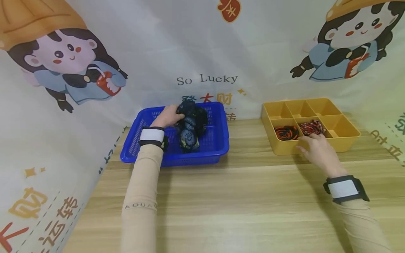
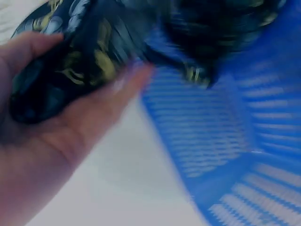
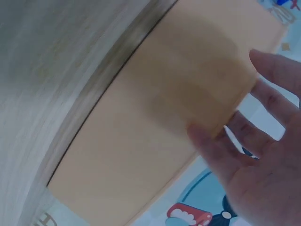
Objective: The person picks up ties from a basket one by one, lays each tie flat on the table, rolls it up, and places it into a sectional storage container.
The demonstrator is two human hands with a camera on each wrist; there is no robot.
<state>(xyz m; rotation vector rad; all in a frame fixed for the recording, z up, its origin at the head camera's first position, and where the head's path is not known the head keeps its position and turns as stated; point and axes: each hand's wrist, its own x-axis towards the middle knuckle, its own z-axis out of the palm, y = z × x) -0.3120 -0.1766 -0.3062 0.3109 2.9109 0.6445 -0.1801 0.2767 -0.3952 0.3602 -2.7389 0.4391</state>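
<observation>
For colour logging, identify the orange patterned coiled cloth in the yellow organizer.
The black and orange coil in the near left compartment; its neighbour, the near middle coil, looks dark red and white.

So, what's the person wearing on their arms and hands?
Both sleeves are tan, with dark letters printed across the left one. The black wrist straps have whitish panels. The left hand and right hand wear no gloves.
</observation>
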